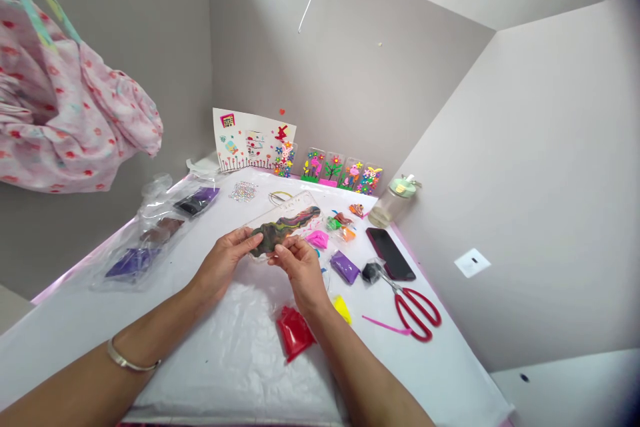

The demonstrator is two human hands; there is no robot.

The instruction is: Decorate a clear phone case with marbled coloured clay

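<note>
A clear phone case (287, 217) with a wavy multicoloured clay band on it lies over the white table (200, 360). My left hand (225, 261) grips its near left end. My right hand (300, 267) presses thumb and fingers on the clay at the same end. Small bags of clay lie close by: pink (317, 238), purple (345, 267), yellow (342, 307) and red (295, 332). A bangle sits on my left wrist.
Red-handled scissors (417, 310) and a dark phone (390, 253) lie to the right. Clear bags of dark clay (160, 230) lie at the left. Decorated cases (343, 172), a card (253, 140) and a bottle (393, 203) stand at the back. Pink cloth (65, 113) hangs at upper left.
</note>
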